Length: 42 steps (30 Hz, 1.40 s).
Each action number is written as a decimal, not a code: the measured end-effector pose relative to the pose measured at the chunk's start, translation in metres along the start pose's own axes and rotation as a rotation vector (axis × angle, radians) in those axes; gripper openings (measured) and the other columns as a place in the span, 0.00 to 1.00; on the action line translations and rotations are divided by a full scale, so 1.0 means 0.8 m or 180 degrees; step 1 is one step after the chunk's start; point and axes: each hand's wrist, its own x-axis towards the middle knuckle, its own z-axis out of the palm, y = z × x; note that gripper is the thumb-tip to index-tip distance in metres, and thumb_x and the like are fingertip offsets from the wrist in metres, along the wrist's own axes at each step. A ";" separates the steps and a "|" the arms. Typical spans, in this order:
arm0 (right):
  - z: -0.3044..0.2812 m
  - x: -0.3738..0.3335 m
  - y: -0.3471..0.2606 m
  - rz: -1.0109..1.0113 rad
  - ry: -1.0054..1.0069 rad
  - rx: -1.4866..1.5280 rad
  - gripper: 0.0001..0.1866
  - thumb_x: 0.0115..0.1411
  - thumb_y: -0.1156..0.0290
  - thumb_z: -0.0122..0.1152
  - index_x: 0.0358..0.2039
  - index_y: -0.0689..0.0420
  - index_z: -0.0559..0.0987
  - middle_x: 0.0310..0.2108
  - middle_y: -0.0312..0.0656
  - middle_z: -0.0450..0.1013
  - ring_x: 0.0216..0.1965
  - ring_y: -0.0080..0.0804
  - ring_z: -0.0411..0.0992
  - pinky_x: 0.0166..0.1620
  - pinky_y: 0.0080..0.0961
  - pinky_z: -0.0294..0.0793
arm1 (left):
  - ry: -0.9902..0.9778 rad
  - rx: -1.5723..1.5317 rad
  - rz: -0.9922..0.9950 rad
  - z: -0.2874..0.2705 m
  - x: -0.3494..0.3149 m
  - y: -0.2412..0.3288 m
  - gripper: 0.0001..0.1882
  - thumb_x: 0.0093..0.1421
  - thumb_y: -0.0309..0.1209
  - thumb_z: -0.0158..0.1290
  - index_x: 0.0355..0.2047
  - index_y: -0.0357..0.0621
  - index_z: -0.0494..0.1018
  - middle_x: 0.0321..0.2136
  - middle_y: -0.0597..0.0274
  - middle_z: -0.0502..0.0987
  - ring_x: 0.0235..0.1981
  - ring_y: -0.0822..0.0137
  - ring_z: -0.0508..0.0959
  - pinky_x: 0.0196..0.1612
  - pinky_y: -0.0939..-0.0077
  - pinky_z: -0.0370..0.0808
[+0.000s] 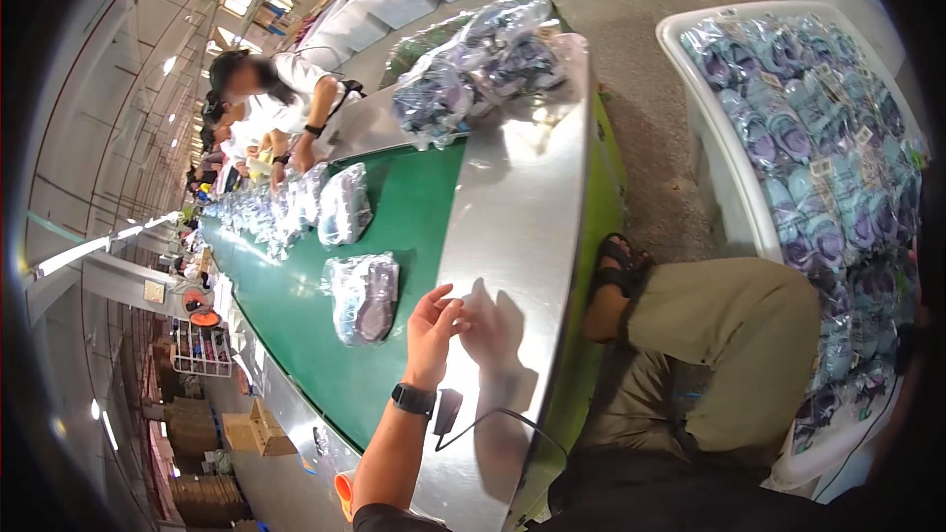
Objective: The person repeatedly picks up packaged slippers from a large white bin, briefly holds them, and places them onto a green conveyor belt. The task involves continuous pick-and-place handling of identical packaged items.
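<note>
My left hand [431,327] is over the metal edge of the conveyor table, its fingers loosely bent and apart, holding nothing. A black watch is on that wrist. Just left of the fingers, a clear plastic bag with a pair of shoes [365,299] lies on the green belt [286,300]. Farther up the belt is another bagged pair [343,205], with a long row of similar bags behind it. A heap of bagged purple and blue shoes [478,69] rests on the metal table end [522,187]. My right hand is out of view.
On my right stands a large white bin [724,163] full of bagged teal and purple clogs [818,128]. A small black box [447,412] with a cable is beside my wrist. Across the belt a person in white [286,118] handles bags. An orange fan [202,310] stands far left.
</note>
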 end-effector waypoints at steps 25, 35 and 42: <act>0.399 -0.196 -0.391 -0.1842 -0.2215 0.0217 0.22 0.51 0.77 0.68 0.49 0.62 0.78 0.47 0.48 0.73 0.47 0.46 0.75 0.50 0.35 0.76 | 0.1655 0.0491 0.0449 -0.201 0.048 -0.094 0.32 0.56 0.31 0.68 0.55 0.35 0.63 0.36 0.62 0.71 0.26 0.74 0.74 0.23 0.79 0.71; 0.400 -0.197 -0.384 -0.2086 -0.2355 0.0266 0.21 0.53 0.77 0.69 0.49 0.60 0.78 0.46 0.45 0.73 0.45 0.45 0.76 0.47 0.35 0.77 | 0.0262 -0.0817 0.0361 -0.080 -0.057 -0.068 0.33 0.66 0.29 0.48 0.69 0.46 0.51 0.62 0.53 0.63 0.55 0.58 0.74 0.52 0.62 0.77; 0.400 -0.204 -0.379 -0.2060 -0.2298 0.0357 0.21 0.54 0.75 0.69 0.49 0.60 0.78 0.45 0.44 0.74 0.44 0.45 0.76 0.47 0.35 0.77 | -0.0220 -0.0089 -0.0001 -0.020 -0.038 -0.022 0.43 0.70 0.32 0.47 0.76 0.54 0.33 0.65 0.50 0.61 0.57 0.59 0.74 0.56 0.59 0.75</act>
